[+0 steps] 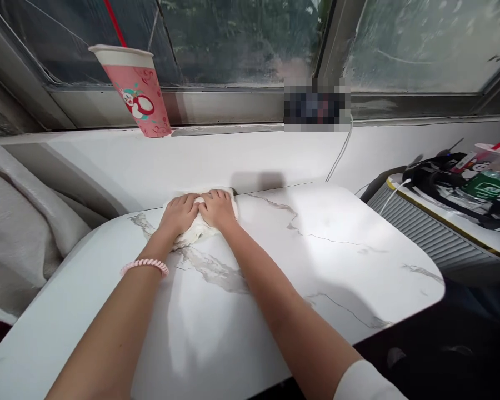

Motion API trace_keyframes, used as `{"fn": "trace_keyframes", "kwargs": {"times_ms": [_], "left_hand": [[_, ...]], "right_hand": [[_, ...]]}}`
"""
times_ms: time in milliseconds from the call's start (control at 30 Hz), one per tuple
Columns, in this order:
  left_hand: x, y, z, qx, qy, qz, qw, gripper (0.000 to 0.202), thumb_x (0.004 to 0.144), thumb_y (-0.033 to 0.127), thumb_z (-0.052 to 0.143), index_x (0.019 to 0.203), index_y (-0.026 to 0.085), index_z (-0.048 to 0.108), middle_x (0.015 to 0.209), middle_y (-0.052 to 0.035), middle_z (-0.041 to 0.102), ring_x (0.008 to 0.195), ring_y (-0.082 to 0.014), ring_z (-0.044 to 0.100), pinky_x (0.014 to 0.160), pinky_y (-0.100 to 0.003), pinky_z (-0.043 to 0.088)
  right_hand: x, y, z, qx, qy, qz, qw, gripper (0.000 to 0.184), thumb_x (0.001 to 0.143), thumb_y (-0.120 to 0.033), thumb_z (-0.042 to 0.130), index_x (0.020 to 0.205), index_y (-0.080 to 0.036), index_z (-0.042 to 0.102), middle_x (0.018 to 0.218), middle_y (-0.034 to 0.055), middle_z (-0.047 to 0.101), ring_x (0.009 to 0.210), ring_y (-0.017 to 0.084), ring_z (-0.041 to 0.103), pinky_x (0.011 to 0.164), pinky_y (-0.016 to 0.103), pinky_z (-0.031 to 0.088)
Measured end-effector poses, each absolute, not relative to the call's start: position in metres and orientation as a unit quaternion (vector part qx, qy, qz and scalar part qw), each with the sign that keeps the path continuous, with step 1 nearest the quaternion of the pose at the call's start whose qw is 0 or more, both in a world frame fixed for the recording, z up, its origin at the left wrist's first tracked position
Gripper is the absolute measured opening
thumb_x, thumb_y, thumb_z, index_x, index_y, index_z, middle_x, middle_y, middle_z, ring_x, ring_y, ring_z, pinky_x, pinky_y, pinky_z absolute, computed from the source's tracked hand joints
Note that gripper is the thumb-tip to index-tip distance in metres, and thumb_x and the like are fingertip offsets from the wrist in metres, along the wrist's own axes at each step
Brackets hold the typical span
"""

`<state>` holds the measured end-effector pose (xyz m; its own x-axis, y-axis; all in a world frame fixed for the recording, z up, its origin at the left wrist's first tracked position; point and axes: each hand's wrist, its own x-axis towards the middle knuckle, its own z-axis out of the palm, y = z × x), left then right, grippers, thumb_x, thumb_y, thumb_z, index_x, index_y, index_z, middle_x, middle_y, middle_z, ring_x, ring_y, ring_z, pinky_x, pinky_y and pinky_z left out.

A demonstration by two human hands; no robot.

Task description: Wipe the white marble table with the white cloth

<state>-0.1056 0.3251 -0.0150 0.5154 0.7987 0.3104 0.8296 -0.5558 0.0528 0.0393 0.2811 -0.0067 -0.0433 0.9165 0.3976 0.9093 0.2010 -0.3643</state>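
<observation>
A white cloth (200, 229) lies bunched on the marble-patterned white table (341, 233), at its far edge by the wall. Both arms reach forward to it. My left hand (181, 213), with a pink coiled band (145, 266) on the wrist, presses on the cloth's left part, fingers bent over it. Close beside it, thumbs nearly touching, my right hand (218, 208) grips the right part of the cloth. Some of the cloth is hidden beneath the hands.
A pink paper cup (139, 94) with a red straw stands on the window ledge. A blurred-out object (316, 105) with a white cable is also there. Grey fabric (20, 211) hangs left. At right, a white cabinet (450, 222) bears a bottle (489, 183) and dark items.
</observation>
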Motion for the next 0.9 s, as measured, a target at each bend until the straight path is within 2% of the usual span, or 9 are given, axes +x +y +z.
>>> {"fn": "trace_keyframes", "kwargs": {"times_ms": [267,400,467,667,800,900], "left_hand": [[-0.102,0.267,-0.014,-0.859,-0.481,-0.174,0.024,0.046,0.097,0.035,0.021,0.131,0.02,0.049,0.139,-0.0112,0.054,0.133,-0.0264,0.045,0.113,-0.05,0.031],[-0.111,0.229,-0.013,-0.876,-0.455,-0.157,0.02,0.052,0.097,0.039,0.019,0.133,0.018,0.049,0.142,-0.0118,0.052,0.133,-0.0262,0.045,0.114,-0.05,0.03],[-0.119,0.204,-0.013,-0.887,-0.436,-0.148,0.023,0.054,0.097,0.04,0.017,0.135,0.018,0.049,0.143,-0.0118,0.051,0.134,-0.0257,0.044,0.114,-0.05,0.031],[-0.154,0.118,-0.023,-0.883,-0.443,-0.148,0.04,0.057,0.097,0.041,0.018,0.141,0.017,0.046,0.147,-0.0118,0.048,0.141,-0.0281,0.037,0.116,-0.053,0.03],[-0.165,0.071,-0.025,-0.864,-0.479,-0.151,0.039,0.057,0.096,0.041,0.02,0.144,0.022,0.044,0.15,-0.0094,0.045,0.144,-0.0284,0.031,0.117,-0.054,0.028],[-0.168,0.048,-0.024,-0.835,-0.526,-0.156,0.046,0.056,0.096,0.043,0.021,0.144,0.028,0.044,0.15,-0.0077,0.044,0.143,-0.0309,0.032,0.115,-0.058,0.029]], "right_hand": [[0.041,0.22,-0.005,-0.631,-0.724,-0.009,0.278,0.035,0.098,-0.029,0.041,0.124,-0.017,0.061,0.129,0.0094,0.059,0.125,0.023,0.045,0.111,0.038,0.027],[0.033,0.172,-0.004,-0.655,-0.703,0.0,0.277,0.046,0.099,-0.033,0.037,0.138,-0.013,0.049,0.152,0.0124,0.04,0.143,0.031,0.026,0.117,0.05,0.017],[0.027,0.143,-0.003,-0.656,-0.705,0.016,0.268,0.049,0.1,-0.033,0.033,0.142,-0.011,0.044,0.156,0.0141,0.033,0.146,0.034,0.021,0.117,0.056,0.013],[0.013,0.06,-0.003,-0.601,-0.761,0.014,0.243,0.052,0.098,-0.035,0.036,0.142,-0.009,0.042,0.154,0.0285,0.027,0.146,0.041,0.019,0.111,0.069,0.015],[0.007,0.031,0.001,-0.558,-0.794,0.015,0.239,0.052,0.097,-0.035,0.038,0.142,-0.008,0.043,0.155,0.03,0.025,0.146,0.042,0.015,0.109,0.072,0.016],[0.002,0.022,0.003,-0.549,-0.805,0.022,0.226,0.053,0.097,-0.035,0.038,0.142,-0.007,0.043,0.151,0.0307,0.032,0.145,0.042,0.022,0.107,0.074,0.018]]}}
